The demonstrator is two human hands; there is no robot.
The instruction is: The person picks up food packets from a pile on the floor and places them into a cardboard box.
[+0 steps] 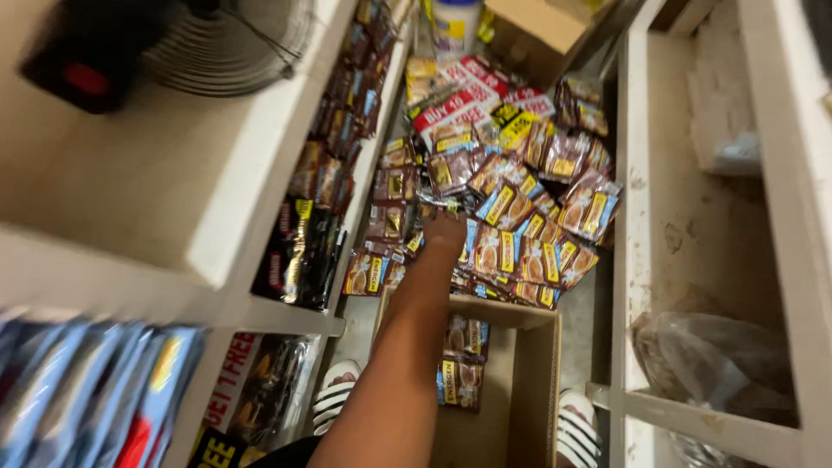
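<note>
Reaching down with one bare arm, we are stretching a hand (444, 234) into a heap of small brown foil sachets with yellow and blue labels (520, 225), far too many and too blurred for us to count. Which hand it is we cannot tell, and its fingers are curling out of sight among the packets, so we cannot tell how far it is open or whether it is gripping anything. The heap is lying on the floor just beyond and around the hand, between two white shelf units. Below the arm, one open brown cardboard box (529, 381) is holding a few more of the same sachets (461, 364), perhaps three or four. Two white striped slippers (334, 394) are showing on either side of the box. On the left shelf, a row of dark packets (303, 243) is standing on edge. One red and white printed card (464, 100) is resting at the far end of the heap.
</note>
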